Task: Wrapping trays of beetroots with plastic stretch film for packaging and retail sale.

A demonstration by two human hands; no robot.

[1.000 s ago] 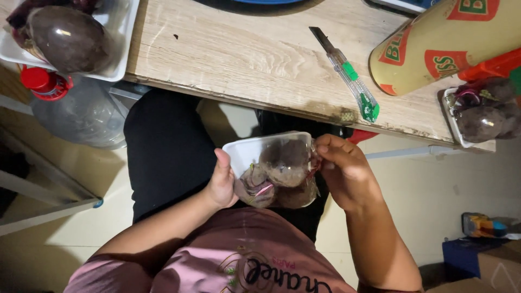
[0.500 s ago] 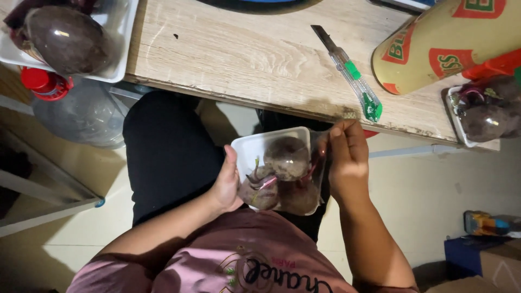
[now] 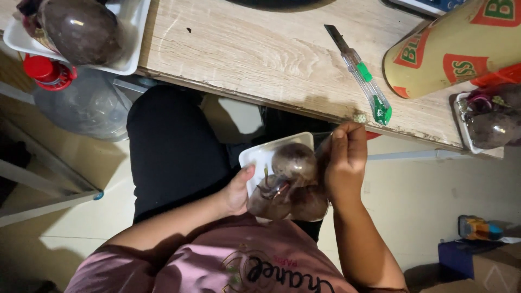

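Head view: left hand [image 3: 237, 191] steadies white tray [image 3: 260, 156] of wrapped beets [image 3: 293, 163]; right hand [image 3: 345, 163], shifted from the tray's side, now pinches film at its top edge.

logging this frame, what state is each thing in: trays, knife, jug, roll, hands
white tray of beets: held over the lap, film-wrapped
left hand: grip on the tray's left edge
right hand: gripping the tray's right side, at the film
utility knife: lying on the table, blade out
tray at top left: on the table, overhanging its edge
tray at right: on the table
water jug: red cap on
yellow roll: lying on its side
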